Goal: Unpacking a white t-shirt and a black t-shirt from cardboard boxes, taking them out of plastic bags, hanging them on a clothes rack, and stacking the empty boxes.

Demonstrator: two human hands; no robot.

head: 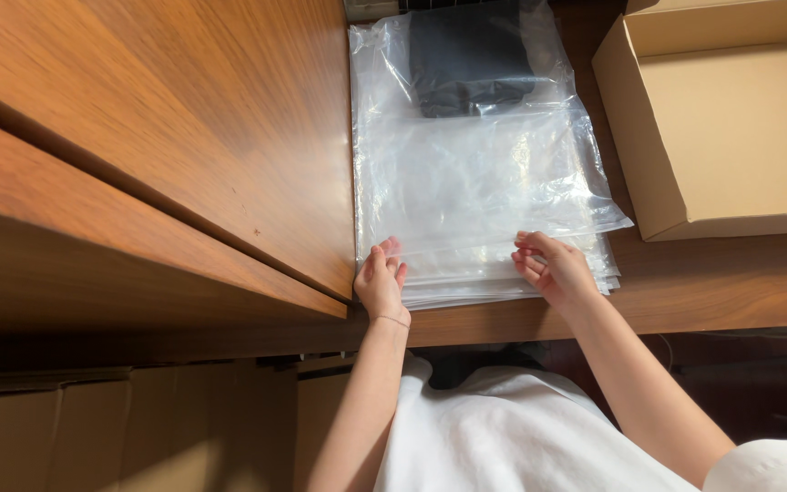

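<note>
Stack of clear plastic bags [475, 182] on the wooden worktop [685, 282], beside an open cardboard box [730, 128].
We judge the bags light, limp, slippery; left hand [381, 284] and right hand [553, 269] rest at the near edge, fingers [530, 246] loosely curled, gripping nothing.

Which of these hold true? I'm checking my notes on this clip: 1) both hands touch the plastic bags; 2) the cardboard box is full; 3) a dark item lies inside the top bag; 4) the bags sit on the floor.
1) True: the left hand and right hand rest on the near edge of the stack of clear plastic bags.
2) False: the cardboard box is open and looks empty.
3) True: a dark folded item shows through at the far end.
4) False: the stack lies on the wooden table.
</note>
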